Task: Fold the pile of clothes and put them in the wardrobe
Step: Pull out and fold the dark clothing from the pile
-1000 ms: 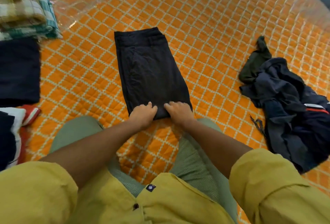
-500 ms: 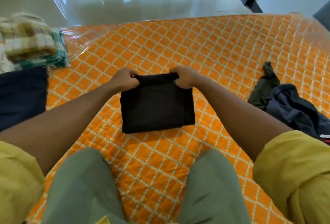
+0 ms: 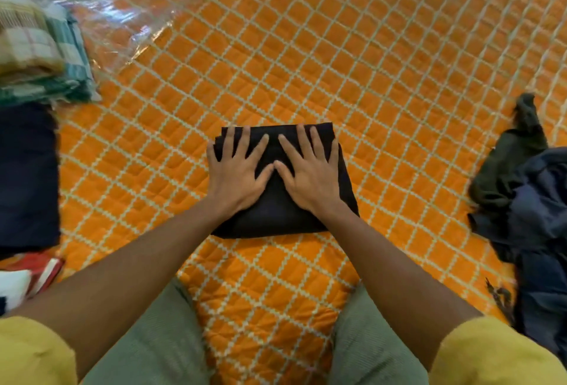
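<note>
Fingers [image 3: 242, 143] spread and straight on both: my left hand [image 3: 237, 174] and right hand [image 3: 311, 174] press flat on the folded black garment [image 3: 276, 214], thumb tips meeting. Garment lies mid orange quilt [image 3: 383, 77], just ahead of my knees. Unfolded dark pile [image 3: 527, 197] at right edge. 2 folded lots at left: checked cloths [image 3: 33, 56], dark piece [image 3: 27, 176] nearer me.

We read no text, label, brand, number or sign in this view. The folded black garment [image 3: 276, 215] showed only plain cloth on the parts we could see. The red-and-white item [image 3: 46, 266] at the left edge was too blurred for us to tell whether it carried any marking.
</note>
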